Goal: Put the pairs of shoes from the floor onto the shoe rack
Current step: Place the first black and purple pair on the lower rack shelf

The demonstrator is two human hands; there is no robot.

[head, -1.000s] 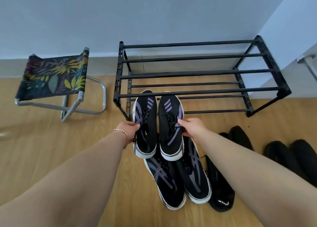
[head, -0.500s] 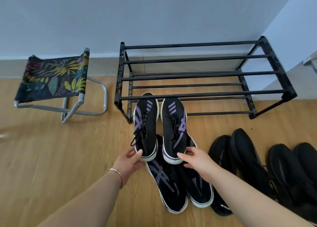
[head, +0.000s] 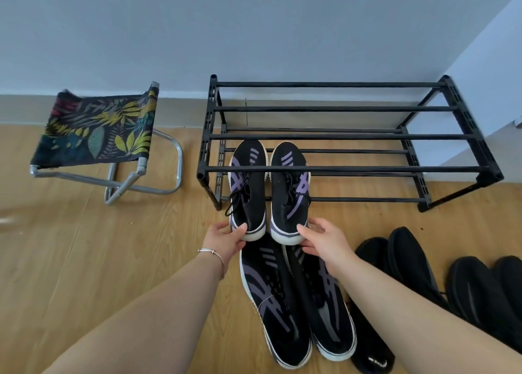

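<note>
A black two-tier shoe rack (head: 353,169) stands against the wall. Two black sneakers with purple stripes lie side by side with their toes under the rack's top front bar, on the lower tier's left end. My left hand (head: 226,239) grips the heel of the left sneaker (head: 247,192). My right hand (head: 324,239) grips the heel of the right sneaker (head: 288,195). A second black and purple pair (head: 293,303) lies on the wooden floor just below my hands.
Two all-black pairs lie on the floor at the right: one (head: 406,263) beside my right forearm, one (head: 485,289) near the frame's edge. A black shoe (head: 370,354) lies at the bottom. A folding stool (head: 99,130) with leaf-print fabric stands left of the rack.
Both hands slid from the sneakers' middles back to their heels, and the pair moved forward, toes going under the rack's top front bar onto the lower tier.
</note>
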